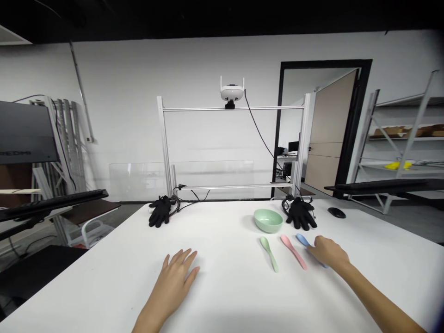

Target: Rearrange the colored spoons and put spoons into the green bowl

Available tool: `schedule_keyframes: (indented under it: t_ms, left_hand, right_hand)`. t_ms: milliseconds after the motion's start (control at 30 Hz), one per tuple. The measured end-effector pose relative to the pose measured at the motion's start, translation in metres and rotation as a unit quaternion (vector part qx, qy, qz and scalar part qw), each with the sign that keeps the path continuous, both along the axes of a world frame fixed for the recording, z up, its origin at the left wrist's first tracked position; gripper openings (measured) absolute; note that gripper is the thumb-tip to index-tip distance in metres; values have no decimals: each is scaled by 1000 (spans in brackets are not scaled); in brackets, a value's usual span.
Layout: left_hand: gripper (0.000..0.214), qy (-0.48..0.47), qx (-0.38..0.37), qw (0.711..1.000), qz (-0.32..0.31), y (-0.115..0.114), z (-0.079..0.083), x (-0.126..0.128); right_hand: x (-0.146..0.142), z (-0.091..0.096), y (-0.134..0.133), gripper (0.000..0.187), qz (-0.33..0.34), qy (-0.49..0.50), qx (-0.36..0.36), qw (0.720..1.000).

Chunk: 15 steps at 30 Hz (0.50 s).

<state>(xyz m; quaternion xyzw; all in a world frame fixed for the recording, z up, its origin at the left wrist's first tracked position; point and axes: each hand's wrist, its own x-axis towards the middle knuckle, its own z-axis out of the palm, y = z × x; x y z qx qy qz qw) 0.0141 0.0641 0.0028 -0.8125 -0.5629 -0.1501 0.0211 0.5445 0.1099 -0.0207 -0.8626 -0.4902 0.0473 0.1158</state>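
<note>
My left hand (176, 273) lies flat on the white table (222, 296), fingers stretched out, holding nothing. My right hand (328, 253) rests over the handle of a blue spoon (302, 239), fingers curled down onto it; only the spoon's bowl and a bit of handle show. To its left lie a pink spoon (293, 251) and a green spoon (269, 253), side by side. A pale green bowl (268, 220) stands behind the spoons.
Two black gloves (160, 211) (301, 213) with cables lie at the foot of an aluminium frame (232, 108) carrying a white camera (232, 92). A black mouse (336, 212) sits far right. A monitor and keyboard stand left, shelves and a doorway right.
</note>
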Motion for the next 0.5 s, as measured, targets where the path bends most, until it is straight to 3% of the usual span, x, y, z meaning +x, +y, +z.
schedule_keyframes:
  t_ms: [133,333,500]
  left_hand:
    - [53,-4,14,1000,-4,2,1,-2]
    - [52,4,17,1000,1,4,5,-2]
    - [53,11,13,1000,6,4,11,-1]
  right_hand:
    - [-15,17,-11,47,30,3,43,999]
    - [-44,41,-29,50,106,14,116,987]
    - [-66,57,-41,61,130,28,158,978]
